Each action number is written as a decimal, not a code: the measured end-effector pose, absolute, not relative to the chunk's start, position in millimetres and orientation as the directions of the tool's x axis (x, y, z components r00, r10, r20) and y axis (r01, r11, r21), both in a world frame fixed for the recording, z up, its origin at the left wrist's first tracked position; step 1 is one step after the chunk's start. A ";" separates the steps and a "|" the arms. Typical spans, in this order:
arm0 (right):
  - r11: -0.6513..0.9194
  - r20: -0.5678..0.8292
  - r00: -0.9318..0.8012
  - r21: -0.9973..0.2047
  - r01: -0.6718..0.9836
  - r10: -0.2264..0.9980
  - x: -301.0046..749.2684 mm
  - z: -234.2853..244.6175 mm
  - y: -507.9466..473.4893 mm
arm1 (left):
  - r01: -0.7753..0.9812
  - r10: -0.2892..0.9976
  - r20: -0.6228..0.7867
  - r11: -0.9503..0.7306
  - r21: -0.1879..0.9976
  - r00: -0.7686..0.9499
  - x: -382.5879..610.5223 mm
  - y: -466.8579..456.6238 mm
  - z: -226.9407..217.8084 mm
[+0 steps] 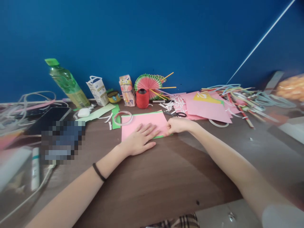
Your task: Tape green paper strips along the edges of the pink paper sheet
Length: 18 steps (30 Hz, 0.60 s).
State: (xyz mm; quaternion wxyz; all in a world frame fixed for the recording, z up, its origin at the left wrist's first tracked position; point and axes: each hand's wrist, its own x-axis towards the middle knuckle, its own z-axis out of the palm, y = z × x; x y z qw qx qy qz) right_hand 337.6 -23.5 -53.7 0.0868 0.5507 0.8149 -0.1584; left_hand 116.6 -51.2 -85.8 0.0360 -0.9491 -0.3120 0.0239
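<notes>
A pink sheet of paper lies flat on the brown table, with a green sheet showing under its edges. My left hand lies flat on the pink sheet's near edge, fingers stretched out and spread. My right hand is at the sheet's right corner, fingers curled and pinching the paper's edge. A roll of clear tape rests on the sheet's far left corner.
Behind the sheet stand a red thread spool, a paper fan, two small cartons, a green bottle. Scissors, pink papers and several coloured strips lie at the right. A phone and cables lie at the left.
</notes>
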 end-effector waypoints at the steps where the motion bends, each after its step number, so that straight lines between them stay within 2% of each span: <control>1: 0.345 -0.314 -0.381 -0.165 0.924 0.870 338.0 -54.1 -23.0 | 0.589 0.593 -0.020 -0.803 -0.090 0.805 116.1 -51.2 -85.9; 6: 0.360 -0.306 -0.399 -0.176 0.916 0.864 338.4 -55.1 -21.8 | 0.625 0.631 0.009 -0.766 -0.149 0.775 100.1 -59.8 -86.3; 9: 0.358 -0.310 -0.397 -0.178 0.917 0.864 338.3 -56.2 -21.4 | 0.743 0.729 0.157 -0.628 -0.233 0.666 73.7 -76.2 -85.3; 11: 0.362 -0.312 -0.403 -0.182 0.914 0.860 338.5 -57.7 -20.5 | 0.857 0.794 0.328 -0.442 -0.266 0.511 50.6 -90.5 -82.5; 13: 0.371 -0.307 -0.411 -0.181 0.911 0.858 338.8 -59.6 -19.2 | 0.945 0.817 0.484 -0.218 -0.245 0.314 27.0 -104.7 -78.4; 18: 0.382 -0.287 -0.419 -0.179 0.907 0.861 338.8 -63.8 -17.5 | 0.945 0.757 0.653 0.212 -0.248 0.001 -12.2 -127.0 -72.5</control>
